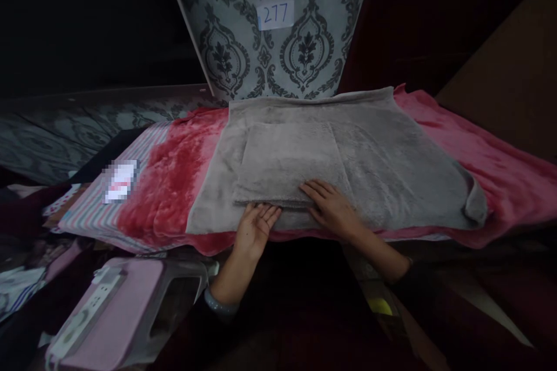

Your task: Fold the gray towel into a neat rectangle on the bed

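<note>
A folded grey cloth [289, 156] lies on a wider spread of grey cloth [404, 179], left of its middle; whether the two are one piece cannot be told. Beneath and to both sides is a red and pink blanket [174, 185], then a striped sheet [98, 200] at the left with a bright, blurred-out item [120, 181] on it. Behind rises a panel [307, 52] with a dark ornamental pattern, bearing a paper marked 277 [278, 14]. At the front left, a pink-topped stool [134, 295] carries a white power strip [89, 316]. The folded cloth is plush, roughly rectangular and layered at its front edge. The left hand [255, 229] is palm up at that edge, fingers extended and slightly apart. The right hand [333, 208] rests palm down on the near right corner, fingers close together; whether its thumb pinches the layers cannot be told.
</note>
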A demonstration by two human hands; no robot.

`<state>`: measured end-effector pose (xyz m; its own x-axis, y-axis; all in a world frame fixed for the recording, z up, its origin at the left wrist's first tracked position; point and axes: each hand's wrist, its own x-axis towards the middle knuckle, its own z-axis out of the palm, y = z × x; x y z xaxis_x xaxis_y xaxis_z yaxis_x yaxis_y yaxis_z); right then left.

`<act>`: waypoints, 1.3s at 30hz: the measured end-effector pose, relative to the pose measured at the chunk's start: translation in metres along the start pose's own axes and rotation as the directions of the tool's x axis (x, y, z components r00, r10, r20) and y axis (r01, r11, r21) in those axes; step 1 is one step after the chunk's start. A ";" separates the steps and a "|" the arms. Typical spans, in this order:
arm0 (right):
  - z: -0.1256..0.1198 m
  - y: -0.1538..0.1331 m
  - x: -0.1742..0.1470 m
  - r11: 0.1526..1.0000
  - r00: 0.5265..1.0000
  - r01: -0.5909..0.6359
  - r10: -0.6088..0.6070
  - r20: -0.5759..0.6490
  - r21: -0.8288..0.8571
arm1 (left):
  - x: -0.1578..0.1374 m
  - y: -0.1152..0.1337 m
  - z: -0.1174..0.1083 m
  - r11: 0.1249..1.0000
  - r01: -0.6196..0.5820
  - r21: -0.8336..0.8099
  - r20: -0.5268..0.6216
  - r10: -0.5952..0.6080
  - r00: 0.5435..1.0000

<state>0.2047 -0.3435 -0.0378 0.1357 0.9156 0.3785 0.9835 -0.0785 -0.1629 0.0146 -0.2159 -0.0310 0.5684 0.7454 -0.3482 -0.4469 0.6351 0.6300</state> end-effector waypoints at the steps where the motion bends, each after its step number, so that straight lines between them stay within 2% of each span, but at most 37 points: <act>1: 0.003 0.001 -0.002 1.000 1.000 -0.001 0.001 0.000 -0.006 | 0.000 0.001 0.000 1.000 -0.002 -0.006 -0.010 0.002 1.000; 4: 0.011 0.003 -0.009 1.000 1.000 0.001 -0.001 -0.015 0.001 | -0.003 0.008 -0.003 1.000 0.007 0.013 -0.027 -0.006 1.000; 6: 0.012 0.002 -0.013 1.000 0.999 -0.001 0.002 -0.045 0.027 | -0.009 0.014 -0.008 0.995 0.037 0.089 0.003 -0.037 0.999; 9: 0.008 -0.003 -0.011 0.997 0.997 -0.005 0.010 -0.077 0.072 | -0.021 0.021 -0.013 0.939 0.052 0.341 0.094 -0.089 0.992; 11: 0.001 -0.007 -0.003 0.997 0.997 -0.020 0.026 -0.074 0.079 | -0.024 0.025 -0.010 0.827 -0.081 0.557 0.169 -0.018 0.985; 12: -0.003 -0.010 0.003 0.997 0.997 -0.035 0.039 -0.067 0.072 | -0.023 0.026 -0.005 0.731 -0.206 0.650 0.231 0.069 0.971; 13: -0.006 -0.012 0.010 0.997 0.997 -0.055 0.058 -0.058 0.057 | -0.019 0.027 0.002 0.599 -0.355 0.718 0.317 0.173 0.933; 15: -0.009 -0.016 0.022 0.994 0.994 -0.108 0.108 -0.030 0.008 | -0.005 0.027 0.019 0.233 -0.608 0.759 0.529 0.324 0.784; 16: -0.009 -0.017 0.026 0.991 0.991 -0.133 0.133 -0.002 -0.023 | 0.003 0.026 0.026 0.029 -0.667 0.745 0.622 0.331 0.709; 17: -0.007 -0.019 0.029 0.987 0.988 -0.151 0.153 0.037 -0.055 | 0.012 0.024 0.032 -0.159 -0.676 0.720 0.688 0.294 0.664; 18: -0.005 -0.020 0.030 0.984 0.983 -0.159 0.166 0.083 -0.084 | 0.020 0.021 0.036 -0.318 -0.647 0.693 0.719 0.231 0.656; 19: -0.002 -0.021 0.030 0.981 0.976 -0.161 0.174 0.129 -0.107 | 0.027 0.017 0.037 -0.447 -0.600 0.664 0.720 0.164 0.674; 21: 0.004 -0.022 0.025 0.979 0.963 -0.154 0.178 0.201 -0.130 | 0.035 0.008 0.033 -0.610 -0.508 0.608 0.679 0.069 0.731; 23: 0.006 -0.021 0.020 0.980 0.956 -0.152 0.179 0.233 -0.129 | 0.038 0.001 0.026 -0.679 -0.462 0.570 0.652 0.033 0.757; 25: 0.002 -0.017 0.019 0.986 0.953 -0.139 0.160 0.257 -0.097 | 0.037 0.001 0.022 -0.694 -0.454 0.559 0.638 0.011 0.770; 29: -0.017 0.000 0.039 0.996 0.965 -0.094 0.092 0.244 -0.003 | 0.044 0.026 0.035 -0.633 -0.494 0.596 0.578 -0.090 0.811; 32: -0.023 0.016 0.068 0.997 0.981 -0.073 0.079 0.175 -0.036 | 0.065 0.050 0.052 -0.611 -0.519 0.597 0.593 -0.099 0.799; 35: -0.012 0.030 0.089 0.999 0.978 -0.002 0.012 0.206 -0.052 | 0.091 0.060 0.054 -0.690 -0.469 0.551 0.608 -0.054 0.792; 39: 0.009 0.038 0.091 0.999 0.956 0.027 -0.031 0.291 0.019 | 0.112 0.051 0.039 -0.752 -0.380 0.539 0.551 -0.027 0.834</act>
<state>0.2538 -0.2593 -0.0175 0.0645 0.9927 0.1018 0.9843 -0.0465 -0.1701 0.0824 -0.1078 -0.0111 0.8666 0.4932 0.0755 0.4922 -0.8699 0.0328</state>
